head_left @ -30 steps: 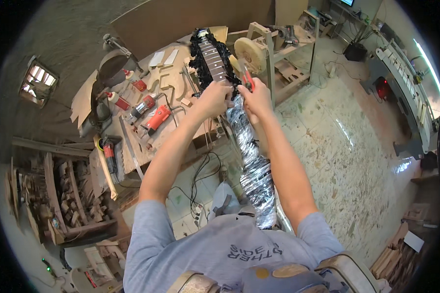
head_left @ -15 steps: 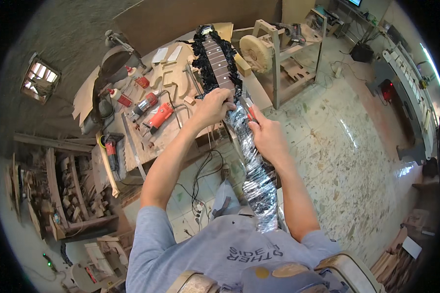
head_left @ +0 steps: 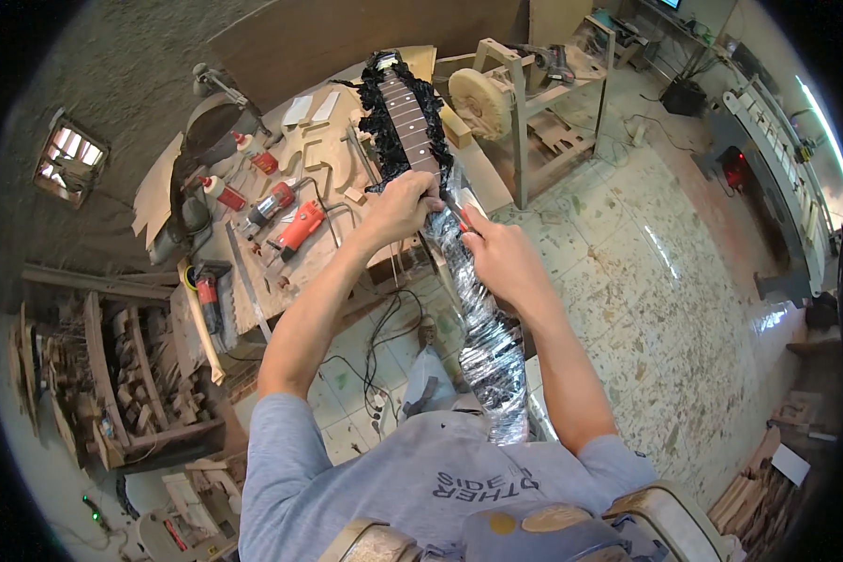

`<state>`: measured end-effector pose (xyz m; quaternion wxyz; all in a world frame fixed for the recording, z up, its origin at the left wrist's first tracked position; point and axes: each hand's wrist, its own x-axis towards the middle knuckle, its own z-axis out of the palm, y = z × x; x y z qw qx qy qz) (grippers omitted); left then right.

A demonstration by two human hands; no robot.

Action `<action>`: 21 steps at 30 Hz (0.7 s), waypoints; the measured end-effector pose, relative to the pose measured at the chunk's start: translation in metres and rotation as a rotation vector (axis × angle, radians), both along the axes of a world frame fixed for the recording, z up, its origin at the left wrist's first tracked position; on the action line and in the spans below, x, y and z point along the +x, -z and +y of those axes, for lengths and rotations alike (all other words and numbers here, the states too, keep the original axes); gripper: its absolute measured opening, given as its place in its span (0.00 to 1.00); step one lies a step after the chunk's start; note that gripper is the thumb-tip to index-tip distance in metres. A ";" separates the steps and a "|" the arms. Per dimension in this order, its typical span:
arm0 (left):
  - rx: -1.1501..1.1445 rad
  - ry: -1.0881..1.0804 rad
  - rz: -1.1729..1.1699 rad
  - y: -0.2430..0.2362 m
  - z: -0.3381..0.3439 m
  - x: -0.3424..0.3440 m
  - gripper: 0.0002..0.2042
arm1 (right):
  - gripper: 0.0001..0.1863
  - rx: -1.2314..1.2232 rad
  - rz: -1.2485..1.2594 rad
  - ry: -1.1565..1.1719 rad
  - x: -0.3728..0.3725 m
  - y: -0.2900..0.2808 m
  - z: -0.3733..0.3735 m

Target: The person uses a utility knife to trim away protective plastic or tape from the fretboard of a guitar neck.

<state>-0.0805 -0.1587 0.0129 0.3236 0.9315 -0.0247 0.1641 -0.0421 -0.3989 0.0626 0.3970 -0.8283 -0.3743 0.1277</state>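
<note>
Fretted neck (head_left: 407, 122) extends over a cluttered workshop bench (head_left: 487, 176).

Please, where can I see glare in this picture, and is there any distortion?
Head view: white glare streaks on the floor, and bright glints along the shiny wrap; head view: the strip light burns out to white; head view: the long grey machine bows near the rim.

The fretboard (head_left: 408, 122) is dark brown with pale dots and crosswise lines. The wrapping (head_left: 485, 328) is streaked silver and black. The tool handle (head_left: 464, 222) is red, the shirt (head_left: 375, 492) grey.
</note>
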 end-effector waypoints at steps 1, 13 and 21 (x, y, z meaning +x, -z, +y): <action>-0.004 -0.004 0.005 0.000 0.001 0.000 0.10 | 0.20 0.033 -0.002 -0.018 0.003 0.006 0.000; -0.032 0.003 0.018 0.000 0.003 0.000 0.10 | 0.23 0.008 0.127 -0.040 0.016 0.019 -0.013; -0.053 -0.006 0.069 0.001 0.007 0.000 0.09 | 0.24 0.083 -0.010 -0.082 0.021 0.032 -0.011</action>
